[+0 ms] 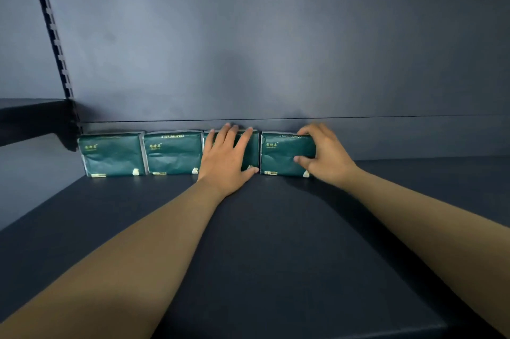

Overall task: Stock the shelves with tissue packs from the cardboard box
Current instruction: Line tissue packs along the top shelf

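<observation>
Four green packs stand in a row on the shelf (276,242), hard against the back panel (276,49), long axes running along it. Pack four (281,156), at the row's right end, sits pinched in the right hand (323,156), thumb on its front, fingers curled over its top; a thin gap parts it from pack three (252,149). On that pack the left hand (226,156) lies flat, fingers straight. Readable print: "COMFORTABLE", upside down on the tops; the gold brand marks are too small to read.
</observation>
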Motion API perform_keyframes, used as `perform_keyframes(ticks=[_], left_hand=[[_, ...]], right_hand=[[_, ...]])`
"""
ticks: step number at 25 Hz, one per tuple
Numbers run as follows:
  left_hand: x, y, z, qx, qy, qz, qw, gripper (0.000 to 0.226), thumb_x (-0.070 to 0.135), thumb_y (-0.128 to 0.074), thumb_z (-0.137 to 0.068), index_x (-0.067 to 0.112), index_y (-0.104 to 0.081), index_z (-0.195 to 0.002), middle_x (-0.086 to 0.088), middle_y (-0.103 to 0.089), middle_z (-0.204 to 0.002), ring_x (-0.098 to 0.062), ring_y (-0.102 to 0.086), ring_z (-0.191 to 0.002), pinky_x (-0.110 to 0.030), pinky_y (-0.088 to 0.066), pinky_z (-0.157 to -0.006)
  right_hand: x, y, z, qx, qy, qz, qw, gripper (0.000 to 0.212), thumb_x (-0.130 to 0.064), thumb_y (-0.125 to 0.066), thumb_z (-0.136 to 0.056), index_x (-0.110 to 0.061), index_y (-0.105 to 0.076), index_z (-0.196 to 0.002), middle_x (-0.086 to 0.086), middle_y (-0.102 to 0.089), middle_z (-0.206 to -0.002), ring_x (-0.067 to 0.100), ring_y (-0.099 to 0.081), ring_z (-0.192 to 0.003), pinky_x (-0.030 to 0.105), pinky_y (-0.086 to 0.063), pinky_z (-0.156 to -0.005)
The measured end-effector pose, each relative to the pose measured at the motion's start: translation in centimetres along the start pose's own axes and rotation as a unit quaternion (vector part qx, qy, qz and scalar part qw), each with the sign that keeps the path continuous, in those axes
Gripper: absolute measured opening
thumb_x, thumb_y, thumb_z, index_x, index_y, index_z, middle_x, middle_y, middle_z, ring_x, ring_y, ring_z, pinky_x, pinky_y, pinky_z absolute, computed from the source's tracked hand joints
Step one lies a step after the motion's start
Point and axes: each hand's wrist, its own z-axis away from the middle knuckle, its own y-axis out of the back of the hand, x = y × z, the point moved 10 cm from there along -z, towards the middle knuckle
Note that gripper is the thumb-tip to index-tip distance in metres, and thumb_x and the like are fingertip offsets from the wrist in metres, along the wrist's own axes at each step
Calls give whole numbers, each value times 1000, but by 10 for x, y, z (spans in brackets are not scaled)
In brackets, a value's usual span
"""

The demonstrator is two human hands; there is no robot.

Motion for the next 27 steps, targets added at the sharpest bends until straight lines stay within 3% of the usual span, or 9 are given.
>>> perform_keyframes(ticks=[4, 10, 15, 17, 21, 23, 27], left_hand=[[-5, -12, -13, 3, -2, 13, 1000, 93, 66, -55, -80, 24, -11, -151, -5, -26, -150, -23, -17, -141, -43, 3, -116], [-3, -11, -14, 38, -14, 12, 999, 92, 61, -61, -78, 24, -17, -150, -4, -33, -143, -24, -26, -134, -44, 0, -116], [-1, -4, -11, 51, -20, -4, 998, 92, 58, -62, -79, 23, -16, -150, -7, -32, -144, -26, -26, -135, -44, 1, -115], [1, 5, -6, 48, -23, -11, 999, 91, 56, -64, -79, 22, -19, -150, -9, -34, -144, -27, -28, -135, -45, -2, -115], [12, 42, 27, 65, -23, -13, 998, 93, 49, -77, -70, 15, -35, -145, -16, -49, -130, -34, -46, -119, -47, -34, -102], [21, 65, 56, 56, -19, 5, 998, 92, 50, -77, -70, 14, -36, -145, -17, -49, -131, -35, -46, -121, -48, -38, -99], [64, 134, 125, 99, -64, -39, 992, 84, 50, -72, -74, 13, -37, -141, -21, -50, -132, -38, -51, -117, -48, -45, -93]], right_hand=[[-9, -21, -9, -25, 69, 138, 988, 76, -33, -80, -68, -17, -43, -132, 6, -36, -138, 22, -29, -129, 39, -32, -104], [-8, -40, -14, -28, 71, 178, 981, 82, -36, -73, -77, -22, -29, -144, 6, -29, -146, 23, -20, -136, 45, -31, -107], [-12, -24, -3, -3, 49, 186, 981, 90, -38, -72, -77, -24, -19, -148, 7, -18, -153, 25, -15, -139, 43, -22, -109], [-13, -4, 10, 14, 40, 182, 982, 85, -38, -72, -78, -23, -24, -146, 7, -21, -151, 24, -16, -138, 42, -23, -108], [-6, 46, 59, 25, -6, 147, 989, 70, -39, -71, -78, -22, -37, -138, 4, -29, -144, 21, -18, -136, 41, -26, -106], [-7, 75, 89, 50, -31, 101, 993, 65, -38, -71, -79, -21, -42, -134, 2, -33, -141, 20, -21, -134, 40, -27, -106], [-45, 127, 159, 82, 44, 78, 993, 48, -24, -71, -79, -14, -53, -123, 4, -47, -128, 21, -36, -124, 40, -37, -102]])
